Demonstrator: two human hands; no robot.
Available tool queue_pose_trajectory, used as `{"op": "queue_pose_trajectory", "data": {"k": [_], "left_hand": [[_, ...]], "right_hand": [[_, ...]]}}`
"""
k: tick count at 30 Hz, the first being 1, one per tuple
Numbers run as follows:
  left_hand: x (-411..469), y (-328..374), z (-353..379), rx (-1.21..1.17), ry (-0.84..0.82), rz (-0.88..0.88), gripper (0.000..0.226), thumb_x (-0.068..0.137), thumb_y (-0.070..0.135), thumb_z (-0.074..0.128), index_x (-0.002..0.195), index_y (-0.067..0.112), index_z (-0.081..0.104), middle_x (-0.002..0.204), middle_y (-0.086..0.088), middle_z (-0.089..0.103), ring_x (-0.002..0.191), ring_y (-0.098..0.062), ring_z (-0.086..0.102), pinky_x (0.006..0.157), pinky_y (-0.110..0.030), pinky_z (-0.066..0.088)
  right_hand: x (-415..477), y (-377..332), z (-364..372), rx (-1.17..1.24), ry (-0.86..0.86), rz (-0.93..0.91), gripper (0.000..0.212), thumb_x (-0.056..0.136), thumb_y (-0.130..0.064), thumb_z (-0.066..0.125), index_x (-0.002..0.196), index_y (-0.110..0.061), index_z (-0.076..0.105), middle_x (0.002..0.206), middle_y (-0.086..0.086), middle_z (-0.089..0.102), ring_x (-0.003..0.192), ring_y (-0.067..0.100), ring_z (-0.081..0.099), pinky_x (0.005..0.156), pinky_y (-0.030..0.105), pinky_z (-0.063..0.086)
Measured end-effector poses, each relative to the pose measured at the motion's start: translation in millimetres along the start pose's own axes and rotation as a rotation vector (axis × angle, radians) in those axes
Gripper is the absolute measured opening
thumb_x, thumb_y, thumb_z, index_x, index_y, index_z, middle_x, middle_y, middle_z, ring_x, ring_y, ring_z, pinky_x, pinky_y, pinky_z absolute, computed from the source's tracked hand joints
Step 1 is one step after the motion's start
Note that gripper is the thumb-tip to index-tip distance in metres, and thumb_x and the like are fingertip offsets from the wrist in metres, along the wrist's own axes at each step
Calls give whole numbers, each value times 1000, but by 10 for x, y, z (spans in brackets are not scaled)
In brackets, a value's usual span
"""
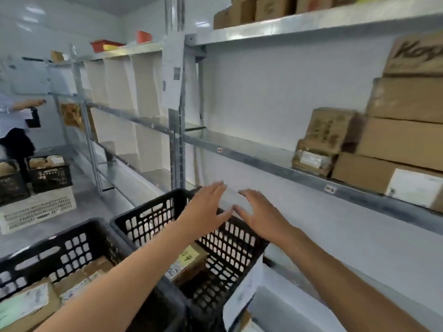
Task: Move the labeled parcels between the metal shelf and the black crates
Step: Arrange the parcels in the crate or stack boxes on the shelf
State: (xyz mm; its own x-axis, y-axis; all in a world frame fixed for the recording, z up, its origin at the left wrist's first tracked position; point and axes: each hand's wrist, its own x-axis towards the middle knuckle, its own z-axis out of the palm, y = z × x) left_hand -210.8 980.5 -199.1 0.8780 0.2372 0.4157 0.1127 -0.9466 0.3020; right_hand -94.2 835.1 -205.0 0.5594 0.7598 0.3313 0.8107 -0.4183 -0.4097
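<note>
Both my hands hover side by side over the far rim of a black crate (153,213), fingers spread and holding nothing. My left hand (206,208) is above the crate's back edge and my right hand (260,213) is just right of it. Inside this crate lies a brown parcel with a yellow sticker (189,259). A second black crate (69,248) at the lower left holds several labeled cardboard parcels (28,305). The metal shelf (263,159) runs across the right, with stacked labeled boxes (393,142) at its right end.
A person stands at the far left by two more black crates (48,173) set on a white crate (40,209). More boxes (266,8) sit on the top shelf. A white labeled bag (244,291) hangs by the near crate's right side.
</note>
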Motion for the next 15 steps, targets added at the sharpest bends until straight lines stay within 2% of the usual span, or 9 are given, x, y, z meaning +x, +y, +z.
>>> {"op": "queue_pose_trajectory", "data": {"k": [2, 4, 7, 10, 13, 15], "left_hand": [[215, 448, 115, -27, -5, 91, 70, 99, 44, 51, 156, 16, 22, 164, 1, 17, 150, -11, 11, 113, -17, -5], [387, 907, 228, -44, -10, 183, 69, 99, 43, 51, 156, 15, 23, 164, 0, 18, 150, -12, 13, 113, -15, -6], [572, 1545, 355, -96, -26, 271, 67, 98, 42, 53, 154, 15, 28, 161, -1, 28, 147, -16, 24, 118, -21, 8], [678, 2095, 430, -168, -44, 306, 66, 96, 43, 56, 153, 20, 32, 156, 1, 36, 141, -18, 35, 115, -28, 26], [730, 2688, 468, -267, -58, 377, 62, 96, 42, 58, 151, 25, 34, 154, 3, 38, 139, -17, 38, 110, -27, 29], [768, 3113, 473, -291, -43, 446, 60, 96, 38, 59, 149, 22, 38, 152, 1, 42, 137, -18, 40, 109, -24, 28]], "right_hand": [[-253, 313, -361, -44, 44, 68, 60, 101, -50, 47, 151, -18, 39, 155, 2, 41, 144, 21, 33, 118, 34, 25], [-520, 606, -728, -77, 55, 134, 64, 101, -53, 44, 153, -18, 35, 159, 3, 36, 147, 23, 28, 121, 36, 24], [-879, 935, -1269, -139, 73, 197, 62, 100, -56, 42, 151, -21, 36, 156, 4, 40, 142, 23, 35, 110, 30, 32], [-1209, 1106, -1787, -187, 139, 250, 59, 100, -56, 42, 147, -21, 42, 146, 4, 49, 134, 25, 44, 103, 37, 40], [-1570, 1216, -2232, -215, 199, 278, 57, 102, -49, 45, 147, -15, 43, 147, 8, 48, 136, 27, 41, 109, 42, 38], [-1842, 1289, -2512, -221, 263, 310, 54, 103, -45, 47, 147, -14, 44, 146, 8, 49, 134, 25, 42, 106, 35, 37]]}}
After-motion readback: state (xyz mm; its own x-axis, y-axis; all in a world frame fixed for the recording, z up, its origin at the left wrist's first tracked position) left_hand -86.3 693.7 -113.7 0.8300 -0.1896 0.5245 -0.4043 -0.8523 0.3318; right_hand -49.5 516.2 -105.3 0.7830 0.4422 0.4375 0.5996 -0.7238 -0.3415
